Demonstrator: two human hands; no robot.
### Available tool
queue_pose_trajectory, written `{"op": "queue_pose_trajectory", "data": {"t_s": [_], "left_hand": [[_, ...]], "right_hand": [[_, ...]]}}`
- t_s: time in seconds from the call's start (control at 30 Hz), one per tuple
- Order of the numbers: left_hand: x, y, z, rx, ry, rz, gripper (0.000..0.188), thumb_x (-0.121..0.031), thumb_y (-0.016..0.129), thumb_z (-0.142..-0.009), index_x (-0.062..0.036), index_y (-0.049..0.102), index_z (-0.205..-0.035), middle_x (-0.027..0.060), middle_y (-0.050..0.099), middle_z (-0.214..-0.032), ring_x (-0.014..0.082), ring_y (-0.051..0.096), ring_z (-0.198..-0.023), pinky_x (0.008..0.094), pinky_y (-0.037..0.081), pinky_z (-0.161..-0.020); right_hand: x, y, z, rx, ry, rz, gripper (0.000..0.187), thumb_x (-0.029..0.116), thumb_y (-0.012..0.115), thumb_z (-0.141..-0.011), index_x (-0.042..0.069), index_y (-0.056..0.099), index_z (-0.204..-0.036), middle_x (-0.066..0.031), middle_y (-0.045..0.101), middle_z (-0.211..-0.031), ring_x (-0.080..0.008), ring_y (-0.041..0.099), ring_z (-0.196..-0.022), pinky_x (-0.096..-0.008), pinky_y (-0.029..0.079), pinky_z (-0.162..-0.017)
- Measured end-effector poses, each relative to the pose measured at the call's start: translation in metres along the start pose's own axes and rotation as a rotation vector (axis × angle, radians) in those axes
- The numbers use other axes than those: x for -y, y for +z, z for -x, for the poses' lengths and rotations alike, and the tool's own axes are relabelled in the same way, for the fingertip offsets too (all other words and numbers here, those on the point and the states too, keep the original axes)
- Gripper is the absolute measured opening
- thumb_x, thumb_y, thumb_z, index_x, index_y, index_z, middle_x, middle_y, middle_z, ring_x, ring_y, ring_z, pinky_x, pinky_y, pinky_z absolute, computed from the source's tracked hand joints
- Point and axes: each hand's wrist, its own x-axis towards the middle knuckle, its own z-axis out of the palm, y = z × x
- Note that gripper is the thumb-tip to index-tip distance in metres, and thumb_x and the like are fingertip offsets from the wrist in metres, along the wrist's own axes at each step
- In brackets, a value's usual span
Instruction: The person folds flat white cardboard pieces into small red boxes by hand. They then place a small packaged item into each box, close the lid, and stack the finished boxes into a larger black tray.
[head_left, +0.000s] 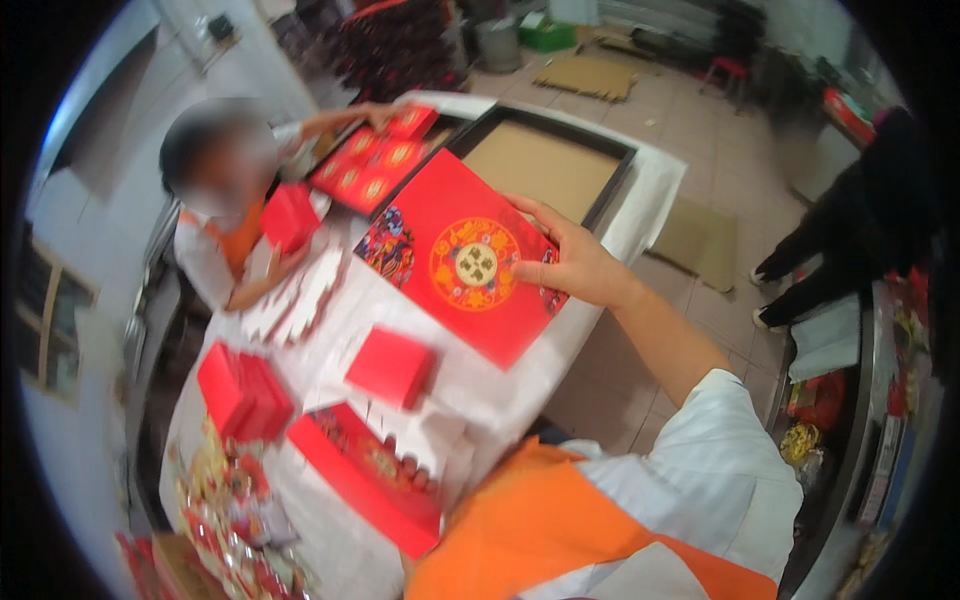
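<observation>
My right hand [565,255] grips a flat red gift box [430,215] by its right edge, thumb on the face, fingers behind. A round gold emblem and blue patterned corners decorate that face. Low in the view, a second red patterned box [350,485] stands tilted by my orange apron. Blurred fingertips, seemingly of my left hand [410,475], curl over its edge; the rest of that hand is hidden. A plain red box [390,366] lies between the two. Further left stand more red boxes [243,393].
Across the white-covered table [340,510], a person in an orange apron [235,245] holds a red box and reaches into a black-rimmed tray of red packs [365,170]. Beside it lies another black-rimmed tray [625,165]. Clear-wrapped items [235,500] heap at the near left.
</observation>
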Motion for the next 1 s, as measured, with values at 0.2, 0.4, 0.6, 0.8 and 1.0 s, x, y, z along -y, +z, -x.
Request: {"op": "queue_pose_trajectory", "data": {"t_s": [0.2,0.4,0.6,0.8,1.0], "left_hand": [[-0.015,0.012,-0.043,-0.049,0.175,-0.053,0.06,-0.043,0.046,-0.101,-0.02,0.032,-0.154,0.002,0.055,-0.082,0.0182,0.052,-0.062,0.0342,0.047,-0.056],[-0.022,0.02,-0.058,-0.077,0.218,-0.139,0.057,-0.042,0.048,-0.102,-0.0178,0.036,-0.152,0.0043,0.057,-0.09,0.0139,0.055,-0.069,0.0286,0.048,-0.059],[-0.026,0.03,-0.066,-0.278,0.241,-0.111,0.054,-0.04,0.047,-0.101,-0.0185,0.038,-0.15,0.0,0.05,-0.081,0.0127,0.049,-0.063,0.0279,0.042,-0.055],[-0.039,0.011,-0.067,-0.245,0.291,-0.132,0.054,-0.04,0.047,-0.102,-0.0183,0.038,-0.15,0.0003,0.055,-0.085,0.0126,0.052,-0.065,0.0277,0.044,-0.056],[-0.037,0.032,-0.082,-0.446,0.312,-0.113,0.046,-0.051,0.042,-0.102,-0.0167,0.047,-0.132,-0.0019,0.045,-0.076,0.0131,0.042,-0.058,0.0285,0.037,-0.053]], "right_hand": [[-0.03,-0.113,-0.076,-0.288,-0.11,0.216,0.076,0.017,0.076,-0.088,0.008,0.035,-0.152,-0.0126,0.059,-0.132,-0.0163,0.058,-0.117,-0.0309,0.048,-0.098],[-0.127,-0.153,-0.121,-0.616,0.107,-0.27,0.054,0.016,0.07,-0.093,0.004,0.045,-0.139,-0.0136,0.064,-0.121,-0.0201,0.068,-0.099,-0.0367,0.059,-0.081],[-0.231,-0.087,-0.13,-0.65,0.434,-0.45,0.038,0.032,0.067,-0.095,0.006,0.058,-0.122,-0.0125,0.067,-0.11,-0.0195,0.068,-0.094,-0.0361,0.057,-0.078],[-0.195,-0.087,-0.154,-0.116,0.228,0.594,0.064,0.035,0.076,-0.084,0.006,0.052,-0.135,-0.0234,0.056,-0.13,-0.0369,0.052,-0.125,-0.0484,0.044,-0.104],[-0.191,-0.16,-0.175,0.209,0.438,1.398,0.107,0.047,0.085,-0.066,0.027,0.028,-0.155,-0.0248,0.023,-0.159,-0.0431,0.019,-0.148,-0.0533,0.025,-0.118]]}}
